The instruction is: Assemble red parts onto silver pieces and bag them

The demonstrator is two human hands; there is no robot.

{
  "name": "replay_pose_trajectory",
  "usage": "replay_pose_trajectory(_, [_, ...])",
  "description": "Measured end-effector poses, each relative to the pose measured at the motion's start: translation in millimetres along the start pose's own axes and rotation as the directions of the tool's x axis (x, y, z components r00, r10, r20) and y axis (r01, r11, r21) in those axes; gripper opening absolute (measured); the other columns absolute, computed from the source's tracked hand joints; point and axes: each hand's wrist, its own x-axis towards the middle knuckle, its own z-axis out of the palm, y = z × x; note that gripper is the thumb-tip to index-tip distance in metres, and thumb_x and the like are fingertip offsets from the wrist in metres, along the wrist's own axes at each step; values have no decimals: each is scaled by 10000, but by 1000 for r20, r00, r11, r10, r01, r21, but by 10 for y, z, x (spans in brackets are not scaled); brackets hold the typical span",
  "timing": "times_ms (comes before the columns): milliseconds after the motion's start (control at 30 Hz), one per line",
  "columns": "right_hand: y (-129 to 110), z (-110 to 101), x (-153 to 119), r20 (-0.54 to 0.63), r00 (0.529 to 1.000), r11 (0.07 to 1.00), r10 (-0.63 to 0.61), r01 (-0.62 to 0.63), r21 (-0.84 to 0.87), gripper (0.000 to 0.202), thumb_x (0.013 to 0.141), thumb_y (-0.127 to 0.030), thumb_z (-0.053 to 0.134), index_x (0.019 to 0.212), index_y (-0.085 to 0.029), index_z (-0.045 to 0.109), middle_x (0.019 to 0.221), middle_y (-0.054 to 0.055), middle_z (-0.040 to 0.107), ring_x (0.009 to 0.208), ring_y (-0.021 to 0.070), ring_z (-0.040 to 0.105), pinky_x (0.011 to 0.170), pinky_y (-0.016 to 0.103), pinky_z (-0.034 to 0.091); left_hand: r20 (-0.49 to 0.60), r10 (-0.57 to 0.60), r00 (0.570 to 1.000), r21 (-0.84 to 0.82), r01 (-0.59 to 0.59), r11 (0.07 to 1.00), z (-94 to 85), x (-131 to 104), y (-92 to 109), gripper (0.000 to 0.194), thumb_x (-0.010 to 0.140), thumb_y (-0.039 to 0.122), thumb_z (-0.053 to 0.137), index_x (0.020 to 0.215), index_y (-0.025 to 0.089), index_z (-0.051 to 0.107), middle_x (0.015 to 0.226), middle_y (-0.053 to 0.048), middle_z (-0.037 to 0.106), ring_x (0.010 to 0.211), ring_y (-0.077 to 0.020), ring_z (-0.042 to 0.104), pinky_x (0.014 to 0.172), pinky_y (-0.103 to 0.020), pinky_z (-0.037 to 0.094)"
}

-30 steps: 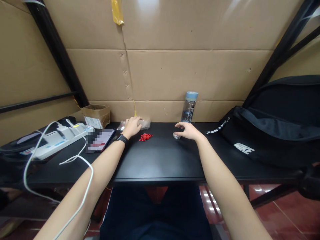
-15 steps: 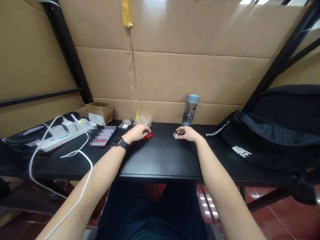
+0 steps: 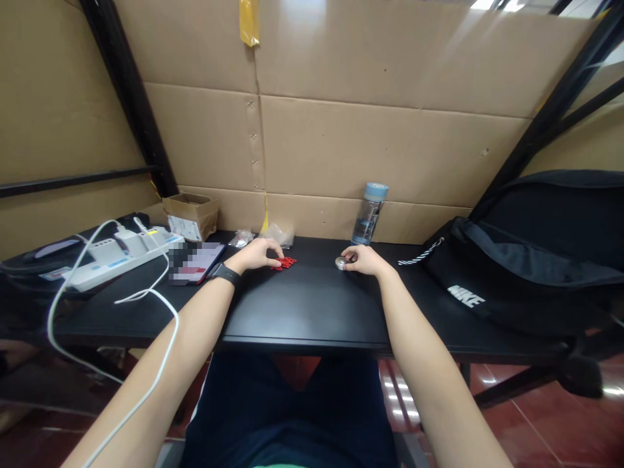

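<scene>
On the black table, a small heap of red paper clips [image 3: 288, 262] lies in front of the cardboard wall. My left hand [image 3: 257, 253], with a black watch at its wrist, curls over the heap's left side, its thumb and fingertips pinched against the clips. Further right, a small round silver metal disc [image 3: 340, 263] is gripped between the thumb and fingers of my right hand [image 3: 364, 260], low at the tabletop. Part of the disc is hidden by those fingers. A clear water bottle with a blue lid [image 3: 369, 218] stands just behind my right hand.
Clear plastic bags [image 3: 277, 235] and an open cardboard box [image 3: 194, 214] are at the back. To the left lie a phone [image 3: 197, 263] and a white power strip [image 3: 121, 260]; its white cable [image 3: 168, 351] crosses my left forearm. A black backpack [image 3: 517, 260] occupies the right side.
My left hand has shifted slightly left, uncovering more of the red paper clips. My right hand stays at the silver disc. The whole view has shifted a little.
</scene>
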Motion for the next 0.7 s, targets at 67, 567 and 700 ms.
replay_pose_trajectory(67, [0, 16, 4, -9, 1000, 1000, -10, 10, -22, 447, 674, -251, 842, 1108, -193, 754, 1031, 74, 757, 868, 200, 683, 811, 305, 533, 11, -3, 1000, 4, 3, 1000, 10, 3, -17, 274, 717, 465, 799, 873, 241, 780, 1005, -53, 756, 957, -229, 692, 925, -335, 510])
replay_pose_trajectory(567, [-27, 13, 0, 40, 999, 999, -8, 6, 51, 429, 680, -230, 852, 1097, -206, 753, 1048, 57, 773, 869, 195, 688, 813, 310, 541, -120, -26, 992, 30, 30, 999, 0, 16, 175, 167, 837, 376, 678, 851, 223, 743, 961, -40, 766, 923, -220, 696, 887, -326, 514])
replay_pose_trajectory(700, [-39, -3, -11, 38, 999, 997, -4, 1, 74, 431, 679, -209, 852, 1098, -192, 755, 1051, 74, 772, 871, 197, 688, 823, 311, 548, -249, -105, 963, 4, 109, 994, 27, 42, 258, 206, 899, 382, 598, 906, 207, 706, 957, -46, 764, 886, -216, 696, 840, -322, 523])
